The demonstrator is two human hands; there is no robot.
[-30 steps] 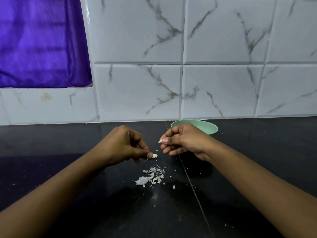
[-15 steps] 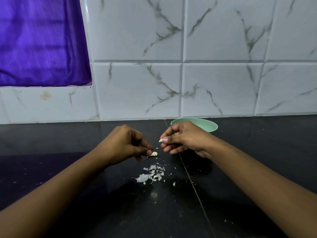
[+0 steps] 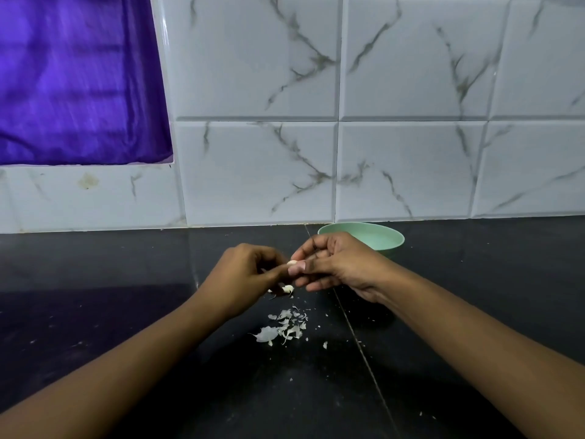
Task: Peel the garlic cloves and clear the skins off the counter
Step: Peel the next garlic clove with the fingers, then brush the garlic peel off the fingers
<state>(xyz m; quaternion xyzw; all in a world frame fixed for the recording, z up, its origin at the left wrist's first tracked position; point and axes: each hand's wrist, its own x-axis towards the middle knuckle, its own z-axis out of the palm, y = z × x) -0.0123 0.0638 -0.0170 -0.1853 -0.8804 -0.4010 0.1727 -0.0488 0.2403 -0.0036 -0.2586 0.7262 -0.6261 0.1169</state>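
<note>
We judge peeling half-done: our right hand pinches a clove, left hand pinches a scrap; skins at 6 o'clock lie uncleared.

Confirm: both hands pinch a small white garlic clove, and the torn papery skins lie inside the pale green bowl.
Wrong on one point. In the head view the torn papery skins lie on the black counter, not inside the pale green bowl. Left hand and right hand do pinch the small white garlic clove.
</note>
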